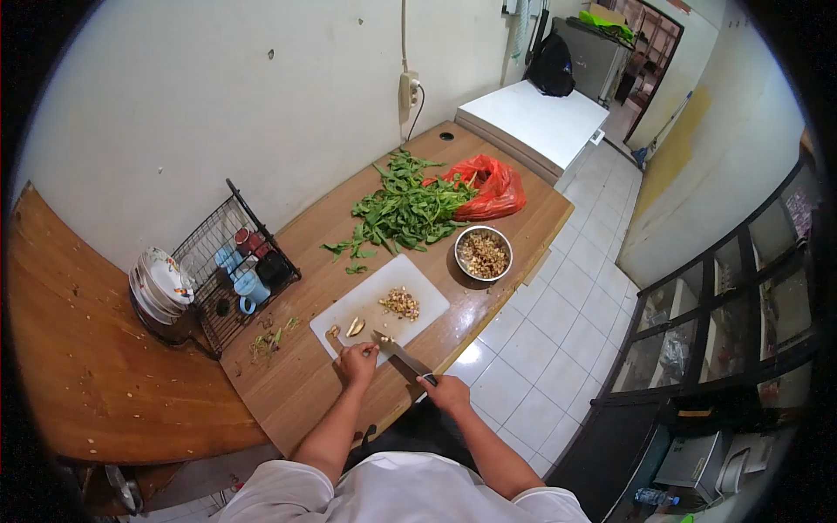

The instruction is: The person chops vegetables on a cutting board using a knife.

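Observation:
My right hand (pixel 451 394) is closed around the black handle of a kitchen knife (pixel 403 356), whose blade points left over the near edge of the white cutting board (pixel 349 301). Close to the knife tip, my left hand (pixel 357 362) has its fingers curled at the board's near edge; what they pinch, if anything, is too small to name. Brownish pieces (pixel 356 327) lie just beyond my left hand. Farther up the board sits a pile of chopped bits (pixel 399 303). A metal bowl (pixel 484 228) beyond the board's right corner holds more chopped brown pieces.
Leafy greens (pixel 405 209) spread across the wooden table (pixel 305 231) beside a red plastic bag (pixel 497 187). At left stands a black wire dish rack (pixel 205 253) with plates (pixel 161 283) and cups (pixel 251 286). Plant scraps (pixel 272 340) lie near it. A white chest (pixel 532 122) adjoins the far end.

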The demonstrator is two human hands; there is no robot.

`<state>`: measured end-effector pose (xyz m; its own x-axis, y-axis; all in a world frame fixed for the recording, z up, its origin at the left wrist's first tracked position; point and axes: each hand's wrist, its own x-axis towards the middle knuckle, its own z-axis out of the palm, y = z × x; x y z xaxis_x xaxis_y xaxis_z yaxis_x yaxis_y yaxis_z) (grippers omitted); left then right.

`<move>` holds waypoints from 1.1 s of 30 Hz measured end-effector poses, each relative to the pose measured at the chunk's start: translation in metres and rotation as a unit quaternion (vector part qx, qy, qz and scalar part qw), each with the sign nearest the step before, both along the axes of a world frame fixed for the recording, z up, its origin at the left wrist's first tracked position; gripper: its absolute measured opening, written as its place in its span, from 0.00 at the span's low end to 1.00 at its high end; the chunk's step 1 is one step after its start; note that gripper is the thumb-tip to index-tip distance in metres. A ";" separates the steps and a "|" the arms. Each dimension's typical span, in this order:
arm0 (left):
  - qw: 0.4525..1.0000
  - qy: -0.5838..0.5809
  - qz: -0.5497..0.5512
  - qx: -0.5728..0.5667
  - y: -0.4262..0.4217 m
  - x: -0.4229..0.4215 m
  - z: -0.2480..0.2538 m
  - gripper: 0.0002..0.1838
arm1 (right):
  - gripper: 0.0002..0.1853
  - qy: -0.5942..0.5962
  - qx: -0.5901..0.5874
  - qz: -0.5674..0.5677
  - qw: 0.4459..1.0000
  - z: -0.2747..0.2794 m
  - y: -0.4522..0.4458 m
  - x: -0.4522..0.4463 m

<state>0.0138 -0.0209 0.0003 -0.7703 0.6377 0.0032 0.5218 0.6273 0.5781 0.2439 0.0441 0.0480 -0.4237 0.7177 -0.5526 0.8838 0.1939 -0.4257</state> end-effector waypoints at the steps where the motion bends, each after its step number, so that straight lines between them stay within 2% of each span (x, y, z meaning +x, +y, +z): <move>1: 1.000 0.000 -0.001 0.002 0.002 0.000 0.001 0.07 | 0.40 -0.009 0.016 0.003 1.000 0.002 0.002 0.004; 4: 0.995 -0.040 0.045 0.081 0.007 -0.002 -0.005 0.08 | 0.38 -0.019 0.051 0.008 0.998 0.006 0.003 0.012; 6: 0.994 0.006 -0.037 0.103 0.018 -0.005 -0.002 0.09 | 0.37 -0.018 0.076 0.015 0.997 0.013 0.010 0.011; 7: 0.994 0.008 -0.035 0.105 0.026 -0.007 0.004 0.09 | 0.36 -0.016 0.075 0.012 0.997 0.018 0.011 0.011; 9: 0.994 -0.011 -0.096 0.052 0.038 -0.005 0.015 0.09 | 0.36 -0.013 0.068 0.011 0.998 0.020 0.012 0.009; 15: 0.991 0.018 -0.132 0.022 0.066 -0.016 0.016 0.10 | 0.35 -0.016 0.068 0.007 0.998 0.014 0.020 0.014; 18: 0.992 0.023 -0.126 0.006 0.071 -0.008 0.022 0.13 | 0.35 -0.017 0.079 0.017 0.997 0.010 0.028 0.019; 21: 0.985 0.090 -0.142 -0.032 0.070 0.011 0.033 0.19 | 0.36 -0.009 0.084 0.040 0.996 0.001 0.039 0.026; 24: 0.992 0.073 -0.087 -0.050 0.074 0.008 0.023 0.22 | 0.36 -0.004 0.087 0.071 0.994 0.013 0.048 0.034; 26: 0.995 0.077 -0.031 -0.060 0.081 0.000 0.025 0.19 | 0.36 -0.003 0.070 0.067 0.995 0.012 0.053 0.040; 31: 0.998 0.054 0.019 -0.031 0.073 -0.014 0.032 0.14 | 0.37 0.000 0.035 0.085 0.996 0.017 0.064 0.053; 33: 0.996 0.060 0.042 -0.040 0.057 -0.013 0.032 0.12 | 0.39 -0.017 -0.043 0.120 0.992 0.018 0.068 0.051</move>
<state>0.0006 0.0364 0.0318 -0.8184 0.5724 0.0508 0.5278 0.7136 0.4606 0.2950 0.1120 0.0659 -0.5575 0.5475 -0.6241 0.8302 0.3654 -0.4211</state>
